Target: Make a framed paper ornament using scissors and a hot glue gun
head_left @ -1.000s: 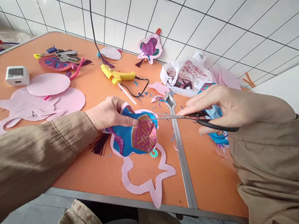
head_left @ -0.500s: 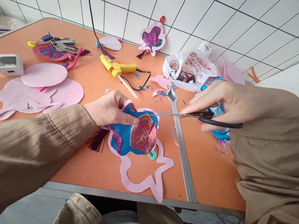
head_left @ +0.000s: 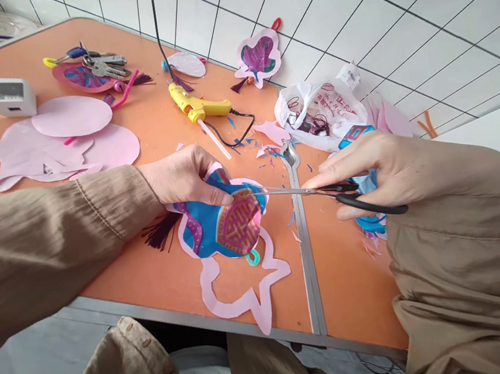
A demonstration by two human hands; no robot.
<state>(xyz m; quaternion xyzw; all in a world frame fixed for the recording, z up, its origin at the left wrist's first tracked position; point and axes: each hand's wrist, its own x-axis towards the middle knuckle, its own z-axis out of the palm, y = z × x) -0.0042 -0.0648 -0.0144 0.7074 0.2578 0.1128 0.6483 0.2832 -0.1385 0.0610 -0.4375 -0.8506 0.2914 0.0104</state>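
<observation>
My left hand (head_left: 192, 174) pinches the upper part of a blue patterned fabric piece (head_left: 204, 230) backed with pink. A dark purple tassel (head_left: 161, 231) sticks out at its left, and a small teal loop (head_left: 253, 257) shows at its lower edge. My right hand (head_left: 368, 172) is closed on black-handled scissors (head_left: 372, 204), whose blades point left and lie at the right part of the fabric, close to my left thumb. Below the fabric, a pink cut-out outline (head_left: 226, 310) rests on the orange table (head_left: 112, 256).
A yellow glue gun (head_left: 207, 107) with a cord stands beyond my hands. Pink cut pieces (head_left: 73, 115), a white box (head_left: 12, 97) and keys (head_left: 105, 65) are at the left. At the right back are a plastic bag (head_left: 337, 107) and scattered scraps.
The view has shifted slightly. Both hands keep their holds on the fabric and scissors, with hardly any movement between them.
</observation>
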